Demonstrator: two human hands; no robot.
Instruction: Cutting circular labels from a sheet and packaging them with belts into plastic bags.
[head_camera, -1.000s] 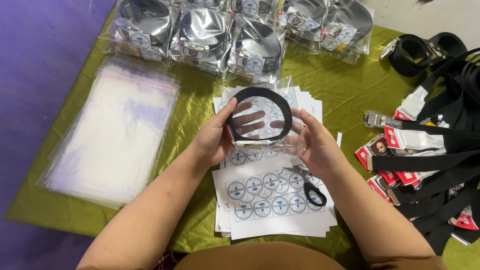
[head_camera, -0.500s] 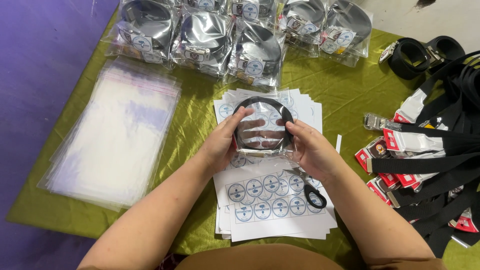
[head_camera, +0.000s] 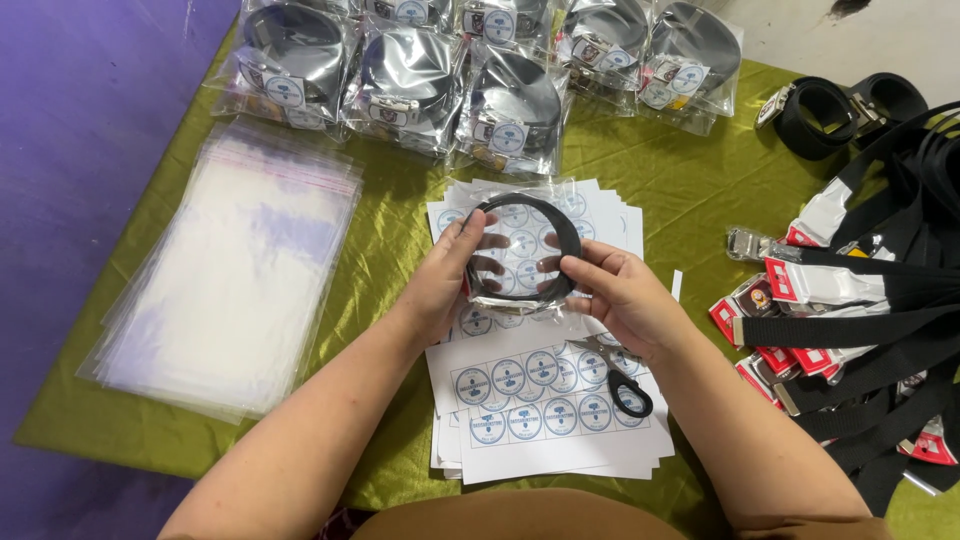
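Since a second earlier, the coiled black belt in its clear bag (head_camera: 523, 252) had tilted flatter, gripped by the left hand (head_camera: 447, 280) and right hand (head_camera: 615, 292) above the sticker sheets (head_camera: 545, 400), scissors (head_camera: 622, 382) nearby.

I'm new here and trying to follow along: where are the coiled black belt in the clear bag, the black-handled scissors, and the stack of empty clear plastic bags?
Coiled black belt in clear bag (head_camera: 560, 225), head view, upper right curve of the coil.
Black-handled scissors (head_camera: 631, 393), head view, handle loop.
Stack of empty clear plastic bags (head_camera: 235, 275), head view, middle of top bag.
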